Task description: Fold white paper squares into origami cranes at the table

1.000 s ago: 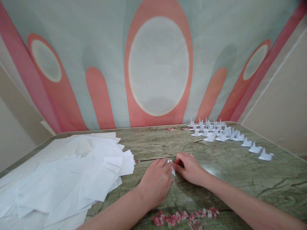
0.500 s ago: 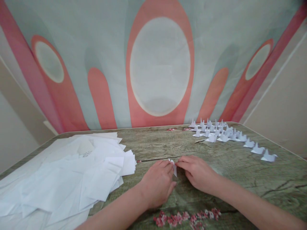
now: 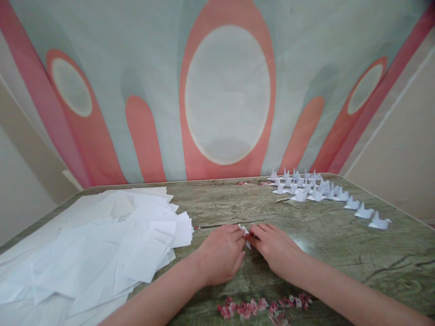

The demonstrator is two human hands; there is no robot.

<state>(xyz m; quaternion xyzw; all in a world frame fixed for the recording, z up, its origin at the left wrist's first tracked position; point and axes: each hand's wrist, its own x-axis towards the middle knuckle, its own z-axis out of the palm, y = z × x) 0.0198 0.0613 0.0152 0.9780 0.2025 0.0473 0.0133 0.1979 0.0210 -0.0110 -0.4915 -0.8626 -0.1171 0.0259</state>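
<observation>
Between my two hands, near the middle of the table, is a small piece of folded white paper (image 3: pixel 248 243), mostly covered by fingers. My left hand (image 3: pixel 222 253) is closed on its left side, with the fingertips against the paper. From the right, my right hand (image 3: pixel 272 246) pinches the same paper with thumb and fingers. A pointed tip of the paper shows above the fingertips and a narrow flap hangs below. Its exact folded shape is hidden.
A wide heap of loose white paper sheets (image 3: pixel 102 249) covers the left of the wood-patterned table (image 3: pixel 210 203). Several folded white paper cranes (image 3: pixel 317 194) stand in rows at the back right. Pink blossoms (image 3: pixel 249 309) appear near the front edge. A patterned backdrop (image 3: pixel 227 99) rises behind.
My right hand has moved slightly left, closing in on the folded paper, and now covers more of it. My left hand stays on the paper, its thumb drawn in a little.
</observation>
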